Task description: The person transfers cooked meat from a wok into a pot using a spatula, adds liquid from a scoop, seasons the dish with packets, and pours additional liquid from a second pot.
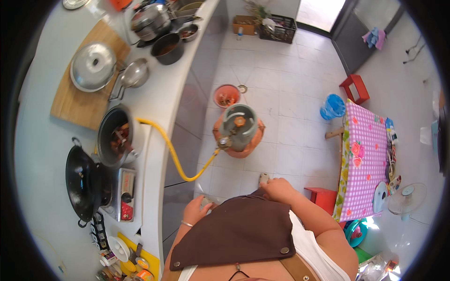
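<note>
A dark brown apron (234, 234) covers my front. My right hand (279, 189) is closed, its fingers curled round the apron's upper right edge. Beside the apron's left edge is my left hand (194, 213), with a bracelet at the wrist; its fingers are partly hidden, and I cannot tell whether they grip the cloth. Ahead on the floor stands a grey-green gas cylinder (240, 125) with an orange valve knob. A yellow hose (174, 157) runs from its regulator (224, 142) up to the counter on the left.
Along the left counter (154, 187) are a black wok (80, 182), a deep pot (107, 145) with food pieces, a lidded pan (93, 68) and a saucepan (168, 49). A red bucket (227, 95) stands beyond the cylinder. At right are a checked-cloth table (363, 164) and red stool (322, 200).
</note>
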{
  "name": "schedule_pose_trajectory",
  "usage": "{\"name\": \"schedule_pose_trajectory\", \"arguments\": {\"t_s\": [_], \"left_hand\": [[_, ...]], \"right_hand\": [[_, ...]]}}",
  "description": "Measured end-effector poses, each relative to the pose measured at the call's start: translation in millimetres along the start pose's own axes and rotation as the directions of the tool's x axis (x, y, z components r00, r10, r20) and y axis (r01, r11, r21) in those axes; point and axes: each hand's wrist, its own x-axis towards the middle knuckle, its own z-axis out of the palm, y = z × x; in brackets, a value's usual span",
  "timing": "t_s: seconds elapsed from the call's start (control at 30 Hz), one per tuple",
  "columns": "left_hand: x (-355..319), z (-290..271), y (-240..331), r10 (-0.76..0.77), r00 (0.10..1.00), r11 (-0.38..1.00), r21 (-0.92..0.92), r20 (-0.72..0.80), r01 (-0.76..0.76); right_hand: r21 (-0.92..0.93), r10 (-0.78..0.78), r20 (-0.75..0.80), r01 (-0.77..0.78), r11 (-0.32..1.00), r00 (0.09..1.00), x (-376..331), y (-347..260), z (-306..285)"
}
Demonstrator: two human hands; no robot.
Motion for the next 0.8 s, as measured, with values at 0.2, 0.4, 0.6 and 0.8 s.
{"name": "schedule_pose_trajectory", "arguments": {"t_s": [0.2,0.4,0.6,0.8], "left_hand": [[109,49,142,0.14,0.8,0.988,-0.134,0.584,-0.075],[214,55,199,0.224,0.797,0.958,0.023,0.561,-0.285],[338,84,238,0.24,0.738,0.919,0.099,0.63,-0.383],[483,36,307,0.028,0.769,0.886,0.341,0.639,-0.315]], "right_hand": [[0.078,0.23,-0.121,-0.222,0.972,0.966,-86,135,-50],[0.126,0.113,-0.254,-0.083,0.989,0.961,-76,202,-99],[0.31,0.042,-0.141,0.004,0.951,0.989,-38,288,-150],[0.755,0.345,-0.139,-0.126,0.644,0.928,-1,438,-186]]}}
